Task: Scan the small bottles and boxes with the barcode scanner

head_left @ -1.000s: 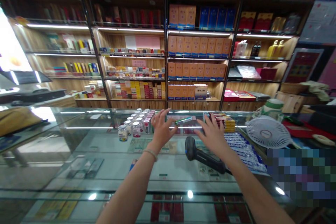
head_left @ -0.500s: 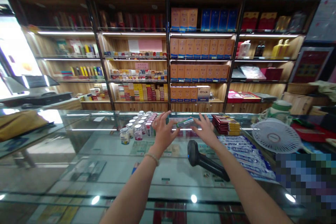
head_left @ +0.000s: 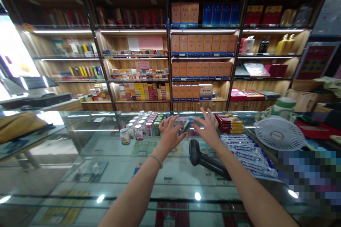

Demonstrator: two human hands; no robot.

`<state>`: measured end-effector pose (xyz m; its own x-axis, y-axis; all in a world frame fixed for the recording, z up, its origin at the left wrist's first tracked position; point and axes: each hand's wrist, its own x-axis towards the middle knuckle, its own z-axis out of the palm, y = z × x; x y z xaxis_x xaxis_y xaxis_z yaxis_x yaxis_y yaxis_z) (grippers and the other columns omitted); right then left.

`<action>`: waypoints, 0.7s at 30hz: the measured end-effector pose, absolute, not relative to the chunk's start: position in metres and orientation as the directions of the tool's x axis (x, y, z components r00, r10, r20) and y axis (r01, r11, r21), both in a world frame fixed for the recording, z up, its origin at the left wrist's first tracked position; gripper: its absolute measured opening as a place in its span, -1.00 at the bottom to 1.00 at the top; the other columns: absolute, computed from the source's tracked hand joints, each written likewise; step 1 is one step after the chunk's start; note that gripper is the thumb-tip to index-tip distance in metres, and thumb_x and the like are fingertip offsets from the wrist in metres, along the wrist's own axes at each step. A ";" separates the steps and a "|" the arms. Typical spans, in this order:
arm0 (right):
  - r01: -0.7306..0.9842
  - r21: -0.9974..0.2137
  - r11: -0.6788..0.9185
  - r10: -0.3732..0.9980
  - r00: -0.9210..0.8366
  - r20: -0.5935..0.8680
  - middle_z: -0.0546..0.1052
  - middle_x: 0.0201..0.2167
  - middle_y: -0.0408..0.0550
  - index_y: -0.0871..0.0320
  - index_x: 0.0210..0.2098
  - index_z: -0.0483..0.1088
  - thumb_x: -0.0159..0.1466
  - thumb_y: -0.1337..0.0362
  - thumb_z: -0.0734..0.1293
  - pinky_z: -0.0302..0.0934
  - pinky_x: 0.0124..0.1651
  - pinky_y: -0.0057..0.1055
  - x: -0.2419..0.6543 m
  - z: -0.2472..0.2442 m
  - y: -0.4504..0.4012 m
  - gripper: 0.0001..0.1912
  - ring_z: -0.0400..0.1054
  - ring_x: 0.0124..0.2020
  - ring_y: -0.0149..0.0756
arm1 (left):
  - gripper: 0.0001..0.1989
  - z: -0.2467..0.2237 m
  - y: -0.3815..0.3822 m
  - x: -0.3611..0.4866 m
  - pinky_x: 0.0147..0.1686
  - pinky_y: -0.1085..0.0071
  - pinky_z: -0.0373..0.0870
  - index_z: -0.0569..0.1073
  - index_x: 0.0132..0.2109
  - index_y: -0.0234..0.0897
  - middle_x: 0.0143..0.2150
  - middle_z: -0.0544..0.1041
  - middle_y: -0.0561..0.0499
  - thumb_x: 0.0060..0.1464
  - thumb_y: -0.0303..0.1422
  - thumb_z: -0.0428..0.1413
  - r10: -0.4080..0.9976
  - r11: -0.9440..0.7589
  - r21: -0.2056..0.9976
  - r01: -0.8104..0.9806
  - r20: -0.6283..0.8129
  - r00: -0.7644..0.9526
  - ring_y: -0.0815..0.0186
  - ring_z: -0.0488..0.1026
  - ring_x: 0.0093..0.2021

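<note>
A small green-and-white pack (head_left: 187, 124) is held up between the fingertips of my two hands, over the glass counter (head_left: 112, 163). My left hand (head_left: 170, 133) touches its left side, with the thumb stretched out below. The fingertips of my right hand (head_left: 206, 127) are at its right end, and some of its other fingers point upward. A black handheld scanner (head_left: 195, 154) lies on the glass just below my right hand. Left of my left hand stand several small jars (head_left: 139, 132) with white lids and rows of upright small packs (head_left: 150, 128).
Blue-and-white packets (head_left: 243, 154) and a stack of red and yellow packets (head_left: 230, 124) lie to the right. Beyond them is a white fan (head_left: 279, 133). A yellow-brown cloth (head_left: 20, 126) lies at the left. Stocked shelves (head_left: 170, 58) stand behind the counter.
The small pack has turned from lying nearly crosswise to a steeper, end-on angle between my fingers. More green packs show beside the jars. The view has shifted slightly.
</note>
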<state>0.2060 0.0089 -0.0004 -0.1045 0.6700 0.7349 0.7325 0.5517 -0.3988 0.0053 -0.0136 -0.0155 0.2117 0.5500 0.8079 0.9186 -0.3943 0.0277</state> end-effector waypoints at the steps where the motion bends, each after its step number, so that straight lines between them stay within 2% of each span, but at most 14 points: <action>1: 0.735 -0.393 0.553 0.666 -0.106 0.739 0.17 0.42 -0.06 -0.06 -0.09 0.58 0.35 -0.01 0.26 -0.22 0.32 0.25 0.206 0.000 0.008 -0.67 -0.14 0.43 0.09 | -0.82 -0.016 -0.013 0.005 0.26 -0.13 -0.01 0.58 -0.26 -0.08 0.30 0.37 -0.04 0.00 -0.16 0.33 0.555 -0.392 0.026 0.920 0.804 0.214 -0.05 0.21 0.30; 8: 0.759 -0.374 0.533 0.659 -0.095 0.746 0.16 0.42 -0.03 -0.04 -0.11 0.59 0.33 0.04 0.31 -0.24 0.32 0.25 0.206 0.002 0.005 -0.73 -0.15 0.43 0.07 | -0.61 -0.006 -0.015 0.002 0.31 -0.15 -0.08 0.54 0.02 0.03 0.34 0.30 -0.08 0.02 -0.10 0.30 0.555 -0.378 0.062 0.924 0.813 0.173 -0.06 0.17 0.34; 14: 0.785 -0.317 0.532 0.663 -0.153 0.733 0.13 0.44 -0.06 -0.07 -0.13 0.58 0.33 0.08 0.32 -0.30 0.33 0.26 0.204 -0.003 0.004 -0.78 -0.20 0.45 0.06 | -0.74 0.003 -0.021 0.004 0.34 -0.06 -0.10 0.57 -0.05 0.00 0.30 0.35 -0.07 0.12 -0.14 0.24 0.499 -0.406 0.059 0.912 0.850 0.167 0.00 0.19 0.32; 21: 0.810 -0.259 0.526 0.663 -0.199 0.722 0.11 0.45 -0.09 -0.08 -0.12 0.58 0.33 0.11 0.32 -0.29 0.32 0.26 0.201 -0.001 -0.001 -0.78 -0.19 0.45 0.08 | -0.85 0.003 -0.020 0.007 0.33 -0.09 -0.09 0.59 -0.15 -0.01 0.30 0.36 -0.04 0.13 -0.16 0.23 0.496 -0.402 0.032 0.915 0.848 0.189 0.02 0.19 0.32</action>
<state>0.2014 -0.0010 -0.0013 -0.1992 0.6631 0.7215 0.8101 0.5257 -0.2595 0.0067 -0.0200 0.0029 0.1886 0.4959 0.8477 0.9149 -0.4024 0.0318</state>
